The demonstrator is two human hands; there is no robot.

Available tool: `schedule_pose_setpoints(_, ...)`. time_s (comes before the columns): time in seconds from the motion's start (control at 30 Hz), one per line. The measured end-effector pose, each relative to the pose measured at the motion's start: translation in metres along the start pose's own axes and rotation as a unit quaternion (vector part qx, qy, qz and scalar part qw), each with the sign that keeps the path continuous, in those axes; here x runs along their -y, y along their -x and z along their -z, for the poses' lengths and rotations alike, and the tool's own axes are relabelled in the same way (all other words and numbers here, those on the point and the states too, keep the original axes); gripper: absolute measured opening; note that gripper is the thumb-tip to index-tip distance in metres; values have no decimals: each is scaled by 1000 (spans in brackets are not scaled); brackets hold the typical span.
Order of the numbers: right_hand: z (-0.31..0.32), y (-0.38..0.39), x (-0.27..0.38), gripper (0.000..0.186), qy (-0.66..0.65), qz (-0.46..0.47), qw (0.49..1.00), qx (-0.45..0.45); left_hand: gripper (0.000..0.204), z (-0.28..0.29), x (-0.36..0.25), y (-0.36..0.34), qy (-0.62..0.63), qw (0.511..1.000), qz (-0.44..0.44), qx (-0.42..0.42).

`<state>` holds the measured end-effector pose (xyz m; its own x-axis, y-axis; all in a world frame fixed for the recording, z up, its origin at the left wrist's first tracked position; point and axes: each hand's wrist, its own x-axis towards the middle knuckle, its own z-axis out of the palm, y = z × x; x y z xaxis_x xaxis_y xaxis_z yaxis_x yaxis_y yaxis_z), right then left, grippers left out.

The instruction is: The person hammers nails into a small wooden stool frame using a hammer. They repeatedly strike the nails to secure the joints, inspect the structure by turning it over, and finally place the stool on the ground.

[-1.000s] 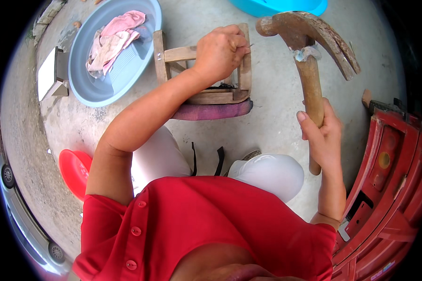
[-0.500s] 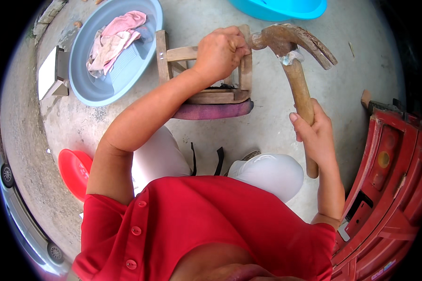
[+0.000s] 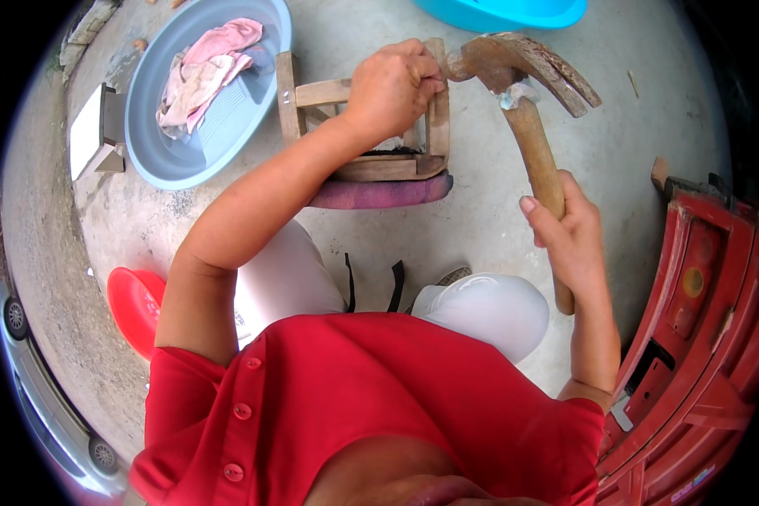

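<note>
Wooden stool [image 3: 379, 170] is lying on its side on the grey concrete floor [image 3: 506, 211], in the upper middle of the view, its purple seat pad [image 3: 379, 194] facing the person and its legs pointing away. From the left, a silver car [image 3: 55, 396] is standing near the edge, curved by the lens. A white-sided box [image 3: 84, 133] is sitting farther up, and a red basin [image 3: 133, 304] is resting lower down, beside the person's left arm. Next, a large blue-grey tub [image 3: 139, 139] is holding pink and pale cloths [image 3: 207, 72] beside a ridged board [image 3: 221, 114], its right rim lying near the stool's left leg. Left grip [image 3: 396, 88] is curling narrow over the stool frame, fingertips drawn together at the right-hand leg — what they are pinching is hidden, so I cannot tell. Along the top edge, a bright blue basin [image 3: 506, 13] is showing. Below it, a claw hammer [image 3: 535, 143] is tilting, its rusty head just beside that leg's outer face, its claw pointing right. Right grip [image 3: 572, 232] is closing around the hammer's wooden handle. Farther right, a red metal body [image 3: 679, 388] with a round yellow light [image 3: 692, 282] is standing.
</note>
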<state>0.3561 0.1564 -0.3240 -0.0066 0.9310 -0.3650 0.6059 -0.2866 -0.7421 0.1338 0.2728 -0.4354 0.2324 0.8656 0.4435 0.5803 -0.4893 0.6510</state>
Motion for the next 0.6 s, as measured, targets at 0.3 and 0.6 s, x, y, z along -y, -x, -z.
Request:
schedule_pose_setpoints(0.3, 3, 4, 2, 24, 11, 14, 1000, -13, 10, 1, -1, -3, 17, 1000, 19, 16)
schedule_pose_setpoints(0.6, 8, 0, -14, 25, -14, 12, 1000, -16, 11, 0, 1, -2, 44, 996, 52, 50)
